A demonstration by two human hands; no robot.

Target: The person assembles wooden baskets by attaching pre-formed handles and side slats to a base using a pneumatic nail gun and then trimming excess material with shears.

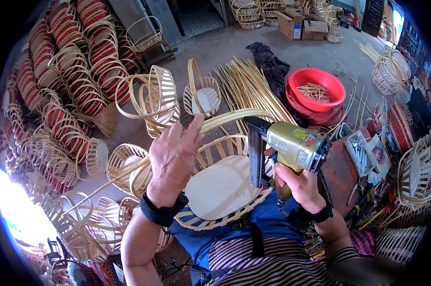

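On my lap rests an oval woven basket with a pale flat base and slatted sides. My left hand is closed round a bundle of pale bamboo strips, its index finger lying along them. The strips arch over the basket's far side, and a long tail runs out to the left. In my right hand is a gold-green air stapler, gripped by its handle. Its black nose meets the right end of the arched strips, and its magazine hangs over the basket's right side. Whether the strips touch the rim there is hidden.
Stacked red-and-natural baskets fill the left. Ahead lie bamboo rods beside a red basin of short sticks. Loose handled baskets stand at front left. A tray of staples sits at right, near cardboard boxes farther back.
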